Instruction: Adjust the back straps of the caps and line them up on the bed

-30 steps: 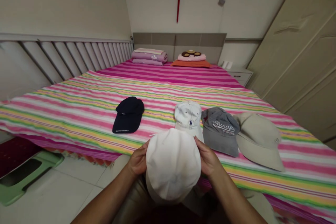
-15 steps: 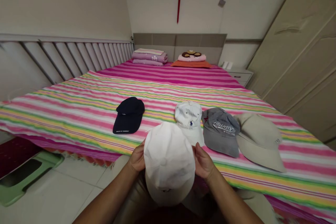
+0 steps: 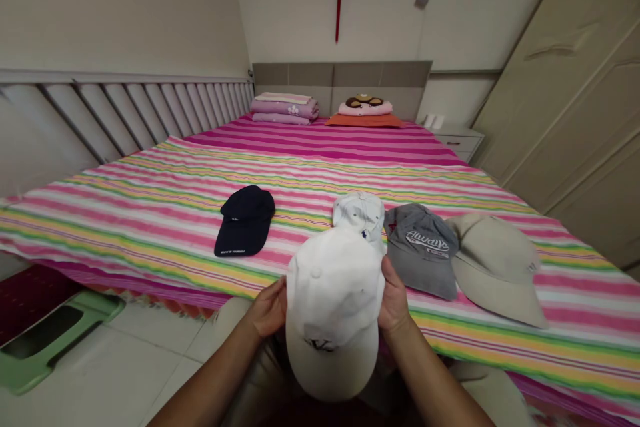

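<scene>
Between my two hands is a white baseball cap (image 3: 336,300), its brim toward me and dark lettering above the brim. My left hand (image 3: 271,307) grips its left side, and my right hand (image 3: 393,295) grips the right side; the fingertips are partly hidden by the cap. Just behind it, partly covered from view, a second white cap (image 3: 359,211) with a small dark blue emblem lies on the bed. To its right lie a grey cap (image 3: 423,250) with white lettering and a beige cap (image 3: 495,260). A navy cap (image 3: 246,220) rests alone at the left.
A striped sheet (image 3: 165,213) covers the bed. Folded bedding (image 3: 283,109) and a pink pillow stack (image 3: 365,110) sit by the headboard (image 3: 310,77). A white rail (image 3: 165,110) runs along the left. A green stool (image 3: 70,333) stands on the floor at lower left.
Both hands have shifted slightly right with the white cap. Its crown has tilted so the lettering above the brim shows more, and it now covers more of the white cap behind.
</scene>
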A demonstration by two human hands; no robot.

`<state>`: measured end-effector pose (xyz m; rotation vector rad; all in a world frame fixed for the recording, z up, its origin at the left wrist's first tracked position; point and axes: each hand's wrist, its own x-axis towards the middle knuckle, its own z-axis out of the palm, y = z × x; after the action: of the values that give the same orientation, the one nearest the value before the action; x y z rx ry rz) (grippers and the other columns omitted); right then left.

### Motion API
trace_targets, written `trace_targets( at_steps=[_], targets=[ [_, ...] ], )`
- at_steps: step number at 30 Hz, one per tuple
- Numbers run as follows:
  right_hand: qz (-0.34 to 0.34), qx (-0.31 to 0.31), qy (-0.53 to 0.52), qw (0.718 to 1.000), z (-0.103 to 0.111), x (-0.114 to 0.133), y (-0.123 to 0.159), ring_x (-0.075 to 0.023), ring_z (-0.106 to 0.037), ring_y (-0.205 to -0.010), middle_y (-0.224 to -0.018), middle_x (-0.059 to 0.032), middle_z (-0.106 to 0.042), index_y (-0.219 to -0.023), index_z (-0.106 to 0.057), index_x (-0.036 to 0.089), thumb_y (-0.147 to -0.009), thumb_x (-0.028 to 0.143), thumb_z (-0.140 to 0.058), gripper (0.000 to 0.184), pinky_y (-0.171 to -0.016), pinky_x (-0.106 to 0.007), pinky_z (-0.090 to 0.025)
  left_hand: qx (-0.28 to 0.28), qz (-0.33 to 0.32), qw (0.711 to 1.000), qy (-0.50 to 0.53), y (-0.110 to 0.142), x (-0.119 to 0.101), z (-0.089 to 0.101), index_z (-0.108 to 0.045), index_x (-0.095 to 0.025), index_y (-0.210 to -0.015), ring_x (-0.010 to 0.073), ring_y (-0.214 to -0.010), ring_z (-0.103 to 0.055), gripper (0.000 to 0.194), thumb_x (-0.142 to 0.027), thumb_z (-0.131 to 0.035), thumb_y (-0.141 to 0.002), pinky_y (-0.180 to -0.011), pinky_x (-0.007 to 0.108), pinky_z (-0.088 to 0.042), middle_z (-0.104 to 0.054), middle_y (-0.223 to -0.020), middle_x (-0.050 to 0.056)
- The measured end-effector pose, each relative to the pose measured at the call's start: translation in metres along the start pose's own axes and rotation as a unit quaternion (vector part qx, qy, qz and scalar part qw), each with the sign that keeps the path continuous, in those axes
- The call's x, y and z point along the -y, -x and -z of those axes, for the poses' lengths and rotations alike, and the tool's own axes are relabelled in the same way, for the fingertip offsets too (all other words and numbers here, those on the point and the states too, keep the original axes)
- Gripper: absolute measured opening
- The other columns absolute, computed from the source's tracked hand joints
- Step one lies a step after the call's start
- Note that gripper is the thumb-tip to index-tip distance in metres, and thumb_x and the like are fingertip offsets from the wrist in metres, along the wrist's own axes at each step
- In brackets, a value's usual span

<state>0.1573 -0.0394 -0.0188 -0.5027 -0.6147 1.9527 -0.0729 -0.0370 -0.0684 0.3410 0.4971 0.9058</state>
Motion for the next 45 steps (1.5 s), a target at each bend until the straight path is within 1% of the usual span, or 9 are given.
trace_targets(
  at_steps=[6, 10, 15, 21, 26, 31, 35, 40, 45],
  targets=[
    [0.003, -0.007, -0.009, 1.0, -0.001, -0.006, 0.005, -0.0295, -0.047, -0.112, -0.101, -0.0086, -0.067, -0.089, -0.065, 0.02, -0.065, 0.064, -0.05, 0.053, -0.098, -0.048, -0.027, -0.012, -0.037, 0.999, -0.025, 0.007, 0.024, 0.0, -0.065, -0.014, -0.091, 0.0244, -0.097, -0.059, 0.02, -0.018, -0.058, -0.073, -0.092, 0.038, -0.039, -0.07, -0.088, 0.008],
    [-0.002, 0.007, -0.021, 1.0, 0.0, -0.016, 0.011, -0.0304, -0.049, -0.11, -0.098, -0.0081, -0.068, -0.084, -0.066, 0.021, -0.054, 0.069, -0.057, 0.057, -0.098, -0.049, -0.027, -0.024, -0.037, 0.999, -0.027, 0.008, 0.015, -0.008, -0.063, -0.014, -0.098, 0.0254, -0.097, -0.059, 0.028, -0.019, -0.06, -0.07, -0.091, 0.039, -0.04, -0.069, -0.091, 0.008],
    [-0.016, 0.006, -0.034, 0.999, 0.001, -0.021, 0.012, -0.0295, -0.053, -0.105, -0.085, -0.0037, -0.071, -0.081, -0.066, 0.024, -0.05, 0.057, -0.069, 0.046, -0.099, -0.048, -0.025, -0.058, -0.055, 0.995, -0.052, 0.01, 0.007, -0.011, -0.064, -0.013, -0.093, 0.0242, -0.09, -0.062, 0.025, -0.016, -0.062, -0.069, -0.087, 0.037, -0.043, -0.07, -0.085, 0.008],
    [-0.037, 0.013, -0.037, 0.999, -0.004, -0.023, 0.007, -0.0289, -0.054, -0.104, -0.092, -0.005, -0.07, -0.084, -0.065, 0.023, -0.056, 0.055, -0.067, 0.043, -0.097, -0.048, -0.026, -0.076, -0.087, 0.991, -0.065, 0.019, 0.004, -0.007, -0.066, -0.013, -0.08, 0.021, -0.079, -0.065, 0.013, -0.015, -0.063, -0.068, -0.081, 0.033, -0.047, -0.07, -0.076, 0.006],
    [-0.006, 0.026, -0.018, 0.999, 0.005, -0.025, 0.008, -0.0254, -0.054, -0.102, -0.107, -0.0101, -0.063, -0.103, -0.059, 0.019, -0.069, 0.051, -0.059, 0.047, -0.093, -0.044, -0.033, -0.103, -0.128, 0.985, -0.055, 0.02, -0.019, 0.002, -0.065, -0.013, -0.078, 0.0211, -0.074, -0.065, 0.012, -0.011, -0.063, -0.067, -0.077, 0.034, -0.049, -0.07, -0.071, 0.006],
    [0.012, -0.037, 0.024, 0.999, 0.039, -0.023, 0.025, -0.0217, -0.06, -0.086, -0.097, -0.0099, -0.066, -0.098, -0.061, 0.018, -0.073, 0.046, -0.058, 0.038, -0.082, -0.04, -0.04, -0.131, -0.204, 0.967, -0.077, 0.0, -0.061, 0.0, -0.065, -0.013, -0.078, 0.0171, -0.063, -0.065, 0.012, -0.007, -0.059, -0.069, -0.069, 0.029, -0.052, -0.07, -0.069, 0.005],
    [0.038, -0.094, 0.062, 0.993, 0.058, -0.023, 0.035, -0.0188, -0.061, -0.072, -0.084, -0.0077, -0.068, -0.091, -0.064, 0.017, -0.073, 0.041, -0.06, 0.03, -0.069, -0.035, -0.043, -0.162, -0.224, 0.958, -0.083, -0.03, -0.088, -0.005, -0.064, -0.012, -0.079, 0.0154, -0.057, -0.063, 0.012, -0.006, -0.059, -0.069, -0.06, 0.026, -0.052, -0.07, -0.067, 0.006],
    [0.057, -0.095, 0.087, 0.99, 0.064, -0.029, 0.034, -0.0156, -0.06, -0.064, -0.077, -0.0068, -0.067, -0.087, -0.064, 0.016, -0.074, 0.034, -0.061, 0.022, -0.064, -0.031, -0.043, -0.177, -0.206, 0.959, -0.084, -0.069, -0.102, -0.006, -0.062, -0.012, -0.08, 0.0177, -0.056, -0.063, 0.012, -0.01, -0.061, -0.068, -0.067, 0.035, -0.052, -0.068, -0.061, 0.005],
    [0.056, -0.097, 0.097, 0.989, 0.065, -0.032, 0.032, -0.0157, -0.059, -0.062, -0.076, -0.0068, -0.066, -0.086, -0.063, 0.015, -0.073, 0.035, -0.062, 0.023, -0.063, -0.031, -0.043, -0.215, -0.169, 0.957, -0.1, -0.09, -0.107, -0.004, -0.061, -0.011, -0.085, 0.0212, -0.058, -0.064, 0.018, -0.01, -0.061, -0.067, -0.068, 0.04, -0.052, -0.068, -0.063, 0.006]
  ],
)
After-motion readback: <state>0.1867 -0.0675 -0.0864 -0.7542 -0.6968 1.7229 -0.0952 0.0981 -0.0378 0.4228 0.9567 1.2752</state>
